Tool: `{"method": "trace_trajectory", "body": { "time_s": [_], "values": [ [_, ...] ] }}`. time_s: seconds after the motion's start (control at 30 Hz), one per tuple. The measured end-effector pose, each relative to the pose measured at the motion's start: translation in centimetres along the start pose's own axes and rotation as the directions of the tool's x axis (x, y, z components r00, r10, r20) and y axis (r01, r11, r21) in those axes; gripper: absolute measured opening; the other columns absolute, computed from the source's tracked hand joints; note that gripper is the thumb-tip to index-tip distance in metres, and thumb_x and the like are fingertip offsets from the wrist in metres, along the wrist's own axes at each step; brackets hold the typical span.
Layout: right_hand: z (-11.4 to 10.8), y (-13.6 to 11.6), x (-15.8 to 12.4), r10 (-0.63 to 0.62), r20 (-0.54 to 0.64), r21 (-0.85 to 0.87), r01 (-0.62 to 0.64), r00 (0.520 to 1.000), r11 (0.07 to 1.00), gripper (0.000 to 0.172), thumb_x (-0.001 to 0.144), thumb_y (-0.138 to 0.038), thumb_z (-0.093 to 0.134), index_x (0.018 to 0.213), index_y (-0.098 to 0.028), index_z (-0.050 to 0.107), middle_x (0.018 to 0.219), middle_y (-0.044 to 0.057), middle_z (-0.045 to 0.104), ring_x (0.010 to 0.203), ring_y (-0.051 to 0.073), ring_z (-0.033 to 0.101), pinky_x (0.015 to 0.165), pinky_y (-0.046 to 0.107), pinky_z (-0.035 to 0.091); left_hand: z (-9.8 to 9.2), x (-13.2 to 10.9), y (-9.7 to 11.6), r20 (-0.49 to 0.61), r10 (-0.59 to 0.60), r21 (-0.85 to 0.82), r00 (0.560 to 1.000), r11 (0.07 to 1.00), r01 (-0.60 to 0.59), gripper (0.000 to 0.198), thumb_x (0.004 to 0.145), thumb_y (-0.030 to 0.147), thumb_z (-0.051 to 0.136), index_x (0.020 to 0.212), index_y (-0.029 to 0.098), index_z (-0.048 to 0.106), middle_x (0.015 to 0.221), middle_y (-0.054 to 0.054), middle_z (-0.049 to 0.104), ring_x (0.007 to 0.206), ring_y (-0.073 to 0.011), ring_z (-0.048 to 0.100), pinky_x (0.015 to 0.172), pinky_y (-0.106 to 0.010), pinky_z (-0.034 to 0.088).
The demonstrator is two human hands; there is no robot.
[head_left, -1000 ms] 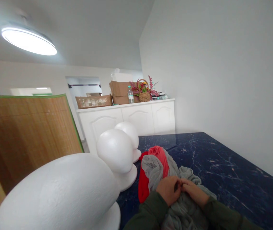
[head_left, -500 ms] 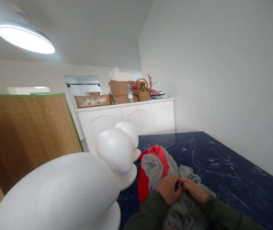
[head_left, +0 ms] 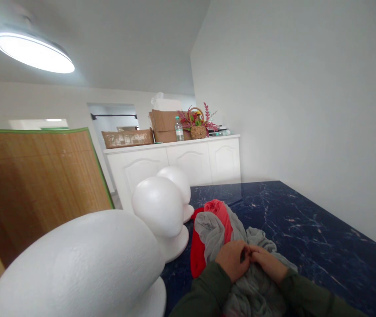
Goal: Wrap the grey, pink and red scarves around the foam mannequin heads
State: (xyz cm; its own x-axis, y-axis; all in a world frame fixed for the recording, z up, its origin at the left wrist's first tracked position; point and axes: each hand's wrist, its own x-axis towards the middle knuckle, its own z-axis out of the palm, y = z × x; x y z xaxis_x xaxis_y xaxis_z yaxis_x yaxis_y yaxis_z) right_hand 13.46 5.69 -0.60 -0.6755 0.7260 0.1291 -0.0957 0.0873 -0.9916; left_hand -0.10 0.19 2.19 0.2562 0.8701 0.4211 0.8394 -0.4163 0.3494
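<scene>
A heap of thin, crinkled grey cloth (head_left: 255, 288) lies bunched on the dark blue marbled table (head_left: 319, 237). Over it, my left hand (head_left: 233, 260) and my right hand (head_left: 268, 263) meet at the fingertips. Both hands are closed in a pinch on the grey cloth, though the exact grip is partly hidden by the fingers. Just beyond my left hand, a red cloth (head_left: 198, 251) and a coral-red cloth (head_left: 219, 209) lie against folds of the grey one.
Several white foam mannequin heads, a large near one (head_left: 75, 264), a middle one (head_left: 158, 204) and a far one (head_left: 177, 181), line the table's left side. Behind stands a white cabinet (head_left: 191, 163) bearing cardboard boxes, a bottle (head_left: 179, 130) and a flower basket (head_left: 198, 132). A wall rises at right.
</scene>
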Motion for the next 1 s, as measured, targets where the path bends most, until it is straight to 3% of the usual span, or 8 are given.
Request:
{"method": "trace_trajectory", "body": {
  "time_s": [0.53,0.87,1.0],
  "values": [
    [-0.21,0.02,0.12,-0.047,-0.037,-0.114,0.043,0.998,0.993,0.014,0.058,-0.021,0.043,0.062,-0.018,0.056,0.072,0.006,0.057,0.078,0.023,0.049,0.078,0.036,0.035,-0.12,-0.04,0.09,-0.003,0.026,0.000,1.000,1.000,-0.026,0.009,0.070,0.018,0.046,0.079,0.019,0.050,0.074,0.001,0.056,0.069,-0.0125,0.050,0.062,-0.023,0.036],
    [-0.19,0.23,0.13,-0.020,-0.078,-0.083,0.014,0.997,0.996,0.012,0.054,-0.020,0.043,0.058,-0.020,0.055,0.066,0.004,0.055,0.070,0.021,0.049,0.071,0.034,0.037,0.00,-0.08,0.00,-0.016,0.046,0.008,0.999,0.999,-0.046,0.006,0.069,0.018,0.047,0.075,0.019,0.047,0.070,0.002,0.053,0.067,-0.0112,0.048,0.060,-0.022,0.034],
    [0.08,-0.30,-0.10,0.038,-0.035,0.043,-0.037,0.999,0.998,0.013,0.052,-0.019,0.047,0.060,-0.020,0.057,0.066,0.003,0.057,0.069,0.020,0.050,0.071,0.032,0.037,-0.10,-0.08,0.02,-0.018,0.043,0.009,0.999,0.999,-0.043,0.008,0.068,0.018,0.048,0.075,0.020,0.048,0.071,0.002,0.053,0.067,-0.0114,0.048,0.060,-0.022,0.034]
  ]
}}
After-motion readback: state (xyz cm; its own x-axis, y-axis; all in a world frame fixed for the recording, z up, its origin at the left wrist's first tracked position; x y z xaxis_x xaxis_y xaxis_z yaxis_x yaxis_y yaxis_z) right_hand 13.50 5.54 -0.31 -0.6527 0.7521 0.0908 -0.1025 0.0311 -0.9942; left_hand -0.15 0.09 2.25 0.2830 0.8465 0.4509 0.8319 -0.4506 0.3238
